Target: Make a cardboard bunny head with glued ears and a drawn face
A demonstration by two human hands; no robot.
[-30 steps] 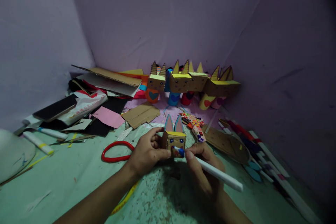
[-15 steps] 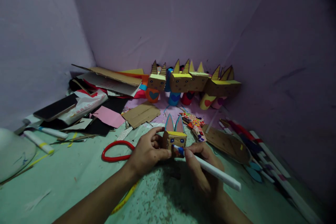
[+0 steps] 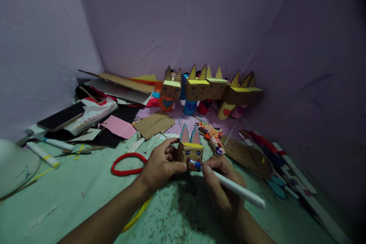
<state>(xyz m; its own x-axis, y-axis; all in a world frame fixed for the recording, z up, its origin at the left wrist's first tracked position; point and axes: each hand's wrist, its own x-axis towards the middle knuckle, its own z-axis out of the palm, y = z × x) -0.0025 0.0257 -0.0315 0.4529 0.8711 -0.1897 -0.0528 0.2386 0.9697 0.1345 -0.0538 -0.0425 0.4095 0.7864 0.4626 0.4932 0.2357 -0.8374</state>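
A small cardboard box head (image 3: 192,153) with pink, blue-edged ears, a yellow top edge and two drawn blue eyes stands upright in front of me. My left hand (image 3: 162,164) grips it by its left side, thumb along the lower front. In my right hand (image 3: 223,181) is a white marker (image 3: 238,189) with a blue end, held like a pen. Its tip is at the lower part of the face, below the eyes; whether it touches I cannot tell. My fingers partly hide the head's lower corners.
Several cardboard animal figures (image 3: 196,90) with hearts on their bodies stand along the back wall. Left lie cardboard sheets (image 3: 126,87), pink paper (image 3: 119,126) and a red cord loop (image 3: 114,169). Right are a patterned piece (image 3: 213,135), a cardboard oval (image 3: 248,158) and several markers (image 3: 294,167).
The marker and my right hand have shifted very slightly to the right and down. My left hand and the cardboard head stay in place.
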